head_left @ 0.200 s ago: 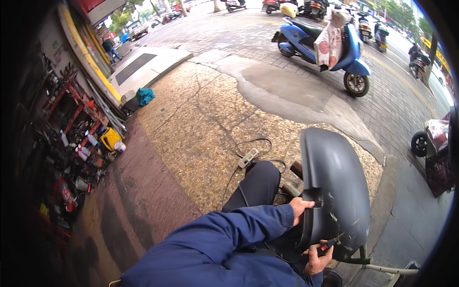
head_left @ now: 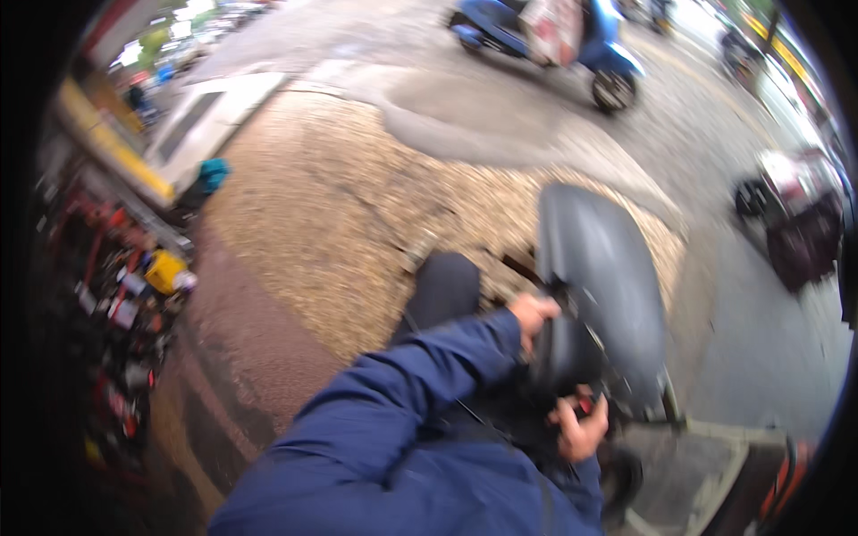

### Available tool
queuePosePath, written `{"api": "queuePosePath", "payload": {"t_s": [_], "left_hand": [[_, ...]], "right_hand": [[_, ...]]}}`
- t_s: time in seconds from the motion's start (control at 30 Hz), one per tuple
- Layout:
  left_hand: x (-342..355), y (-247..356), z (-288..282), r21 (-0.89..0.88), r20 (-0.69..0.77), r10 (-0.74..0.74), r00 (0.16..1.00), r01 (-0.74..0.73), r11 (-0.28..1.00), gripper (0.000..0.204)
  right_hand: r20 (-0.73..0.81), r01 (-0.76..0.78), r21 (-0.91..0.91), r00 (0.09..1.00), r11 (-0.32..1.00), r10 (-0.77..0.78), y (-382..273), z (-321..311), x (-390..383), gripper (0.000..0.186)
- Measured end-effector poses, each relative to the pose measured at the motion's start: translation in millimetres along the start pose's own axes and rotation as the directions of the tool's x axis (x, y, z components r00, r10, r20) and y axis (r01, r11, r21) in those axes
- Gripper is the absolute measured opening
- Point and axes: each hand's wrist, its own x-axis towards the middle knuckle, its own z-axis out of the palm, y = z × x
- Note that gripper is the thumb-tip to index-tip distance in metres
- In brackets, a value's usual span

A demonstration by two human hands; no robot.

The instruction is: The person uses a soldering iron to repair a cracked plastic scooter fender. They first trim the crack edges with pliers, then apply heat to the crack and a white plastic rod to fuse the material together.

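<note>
The big, curved, dark grey shell (head_left: 617, 286), maybe plastic, is right of the middle of the frame. The left hand (head_left: 534, 316) pinches its left edge. Lower down, the right hand (head_left: 581, 431) curls its fingers around a small red-and-black tool (head_left: 585, 405), too blurry to name. If the left fingers slip, the shell could tip, and the tool might scratch it or poke skin.
</note>
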Motion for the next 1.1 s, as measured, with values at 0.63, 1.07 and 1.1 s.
{"api": "queuePosePath", "payload": {"t_s": [0.63,1.07,1.1], "left_hand": [[-4,32,-37,-0.732,0.519,-0.77,0.372,0.658,-0.176,0.027],[-73,105,-120,-0.032,0.387,-0.37,0.844,0.414,0.91,0.025],[-71,108,-122,0.011,0.374,-0.367,0.852,0.391,0.92,0.016]], "right_hand": [[0.018,0.089,-0.041,0.996,0.995,-0.089,-44,8,49,0.046],[0.005,0.216,-0.031,0.976,0.976,-0.216,-80,-2,85,0.031],[0.044,0.192,-0.062,0.981,0.979,-0.19,-82,-3,85,0.031]]}}
